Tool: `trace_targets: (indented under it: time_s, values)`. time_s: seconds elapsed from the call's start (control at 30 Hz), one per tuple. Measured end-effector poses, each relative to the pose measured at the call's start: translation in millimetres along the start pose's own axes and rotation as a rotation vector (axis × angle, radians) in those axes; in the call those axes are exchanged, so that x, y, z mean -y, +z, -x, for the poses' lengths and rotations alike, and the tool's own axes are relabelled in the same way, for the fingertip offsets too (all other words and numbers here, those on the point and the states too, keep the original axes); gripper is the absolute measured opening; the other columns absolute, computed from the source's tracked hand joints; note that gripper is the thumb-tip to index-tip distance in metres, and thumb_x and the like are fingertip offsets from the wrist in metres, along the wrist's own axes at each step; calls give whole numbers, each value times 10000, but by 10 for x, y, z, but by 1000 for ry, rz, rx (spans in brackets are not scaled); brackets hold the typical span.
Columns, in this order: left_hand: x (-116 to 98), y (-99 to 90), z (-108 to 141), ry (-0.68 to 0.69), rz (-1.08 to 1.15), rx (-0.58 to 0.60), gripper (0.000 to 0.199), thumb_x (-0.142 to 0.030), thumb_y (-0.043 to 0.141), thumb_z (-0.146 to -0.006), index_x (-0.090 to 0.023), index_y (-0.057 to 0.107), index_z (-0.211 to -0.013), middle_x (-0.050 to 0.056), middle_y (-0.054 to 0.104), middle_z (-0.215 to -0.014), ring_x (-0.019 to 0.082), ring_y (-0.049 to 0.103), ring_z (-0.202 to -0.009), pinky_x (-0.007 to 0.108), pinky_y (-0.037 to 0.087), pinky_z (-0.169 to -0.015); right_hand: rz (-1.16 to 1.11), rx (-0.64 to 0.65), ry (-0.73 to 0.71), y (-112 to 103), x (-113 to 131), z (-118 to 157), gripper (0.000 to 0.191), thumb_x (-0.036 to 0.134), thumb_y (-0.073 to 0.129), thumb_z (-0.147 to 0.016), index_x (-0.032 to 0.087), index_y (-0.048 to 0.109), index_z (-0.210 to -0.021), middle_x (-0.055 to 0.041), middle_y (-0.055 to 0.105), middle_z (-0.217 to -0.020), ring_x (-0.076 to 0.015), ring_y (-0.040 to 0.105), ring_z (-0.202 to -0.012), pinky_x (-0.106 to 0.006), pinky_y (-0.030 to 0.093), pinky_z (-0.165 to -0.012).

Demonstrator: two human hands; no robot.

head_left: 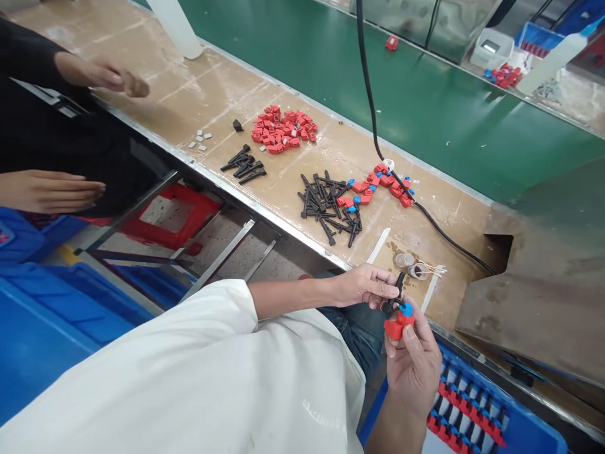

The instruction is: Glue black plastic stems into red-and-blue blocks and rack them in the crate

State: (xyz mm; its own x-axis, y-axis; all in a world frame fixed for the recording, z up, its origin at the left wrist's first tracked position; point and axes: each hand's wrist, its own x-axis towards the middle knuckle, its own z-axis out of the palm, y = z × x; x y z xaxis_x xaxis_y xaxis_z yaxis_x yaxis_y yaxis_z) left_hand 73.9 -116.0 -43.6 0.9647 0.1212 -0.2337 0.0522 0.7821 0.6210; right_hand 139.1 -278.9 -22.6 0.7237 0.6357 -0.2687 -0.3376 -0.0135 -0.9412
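Observation:
My left hand point(366, 287) pinches a black pin-like part point(396, 291) by its top end. My right hand point(413, 362) grips a small red block with a blue insert point(401, 321); the black part's lower end meets the block's blue top. Both hands hover over my lap at the workbench's near edge. On the bench point(293, 189) just beyond lie a pile of black pins point(328, 205) and a row of red-and-blue blocks point(382, 184).
A heap of red blocks point(282, 131), a smaller group of black pins point(244, 167) and small grey pieces point(201, 140) lie farther left. A black cable point(373, 126) crosses the bench. A blue crate point(472, 413) with finished pieces sits at my right. Another person's hands point(101, 74) are at left.

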Motion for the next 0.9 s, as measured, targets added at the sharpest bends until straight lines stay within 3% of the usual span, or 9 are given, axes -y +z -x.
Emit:
trace_targets:
  time_s: [0.17,0.37,0.57,0.9]
  values:
    - [-76,7,41,98,-217,-4,514,-572,824,-666,-125,576,-728,-40,571,-555,25,435,-428,172,289,-420,102,-26,-46,-9,-89,26,455,385,714,-852,223,676,-1275,-12,606,-736,-106,481,-559,-233,406,-451]
    - [-143,28,87,135,-368,-67,519,-607,780,-697,-154,540,-774,-63,559,-525,42,453,-401,169,339,-398,401,-107,-237,41,-159,93,474,395,640,-908,239,619,-1356,-92,613,-1146,-122,525,-663,-281,460,-550]
    - [-144,9,71,174,-403,-35,551,-664,732,-717,-173,491,-777,-68,560,-525,50,480,-373,180,391,-395,527,-78,-364,95,-128,97,447,356,596,-945,260,599,-1382,-55,574,-939,-142,521,-657,-302,452,-596]
    - [-71,59,100,279,-417,-23,558,-691,690,-753,-182,469,-814,-79,519,-590,52,506,-399,183,406,-400,660,-97,-483,142,-222,146,461,355,518,-986,325,521,-1446,-75,581,-988,-159,537,-648,-336,457,-615]
